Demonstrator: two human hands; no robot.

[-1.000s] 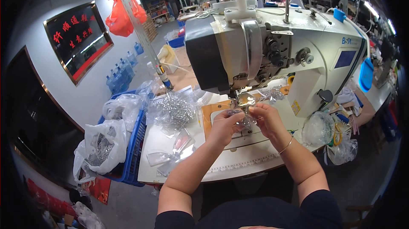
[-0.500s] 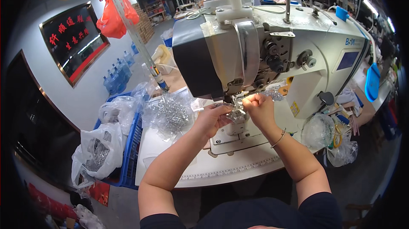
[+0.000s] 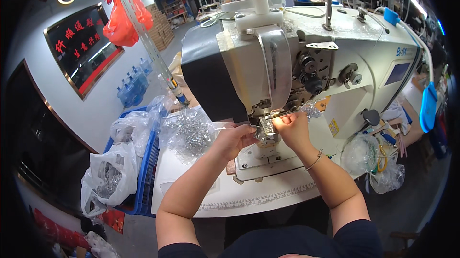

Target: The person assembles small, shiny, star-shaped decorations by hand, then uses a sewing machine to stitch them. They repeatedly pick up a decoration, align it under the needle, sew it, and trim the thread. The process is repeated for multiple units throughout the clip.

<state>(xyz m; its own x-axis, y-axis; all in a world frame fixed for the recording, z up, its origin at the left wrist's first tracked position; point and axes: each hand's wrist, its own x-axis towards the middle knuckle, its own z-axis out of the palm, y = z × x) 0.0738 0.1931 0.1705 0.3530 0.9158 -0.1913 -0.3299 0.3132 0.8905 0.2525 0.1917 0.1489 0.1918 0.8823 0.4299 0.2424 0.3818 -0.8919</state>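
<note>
A large white industrial sewing machine (image 3: pixel 335 66) with a dark front cover stands in front of me. Below its needle area, a small shiny silvery piece (image 3: pixel 262 135) is pinched in my left hand (image 3: pixel 235 140), beside the machine's narrow post bed (image 3: pixel 266 150). My right hand (image 3: pixel 293 129) is close to the other side of the needle area, fingers pressed together near the same piece. Whether those fingertips grip it is hard to see. To the left of my left hand, a clear plastic bag (image 3: pixel 188 133) of glittering silvery pieces lies on the white table (image 3: pixel 239 199).
A blue crate (image 3: pixel 147 171) with white plastic bags (image 3: pixel 112 176) stands at the table's left side. More clear bags (image 3: pixel 360 155) and cloth lie on the right. A metal post (image 3: pixel 151 42) rises on the left, with a red bag hanging from it. A blue-ended lamp arm (image 3: pixel 428 107) hangs at right.
The view has shifted slightly, so the machine looks a little larger and lower. Both hands stay at the needle area, with the fingers slightly changed in position around the silvery piece.
</note>
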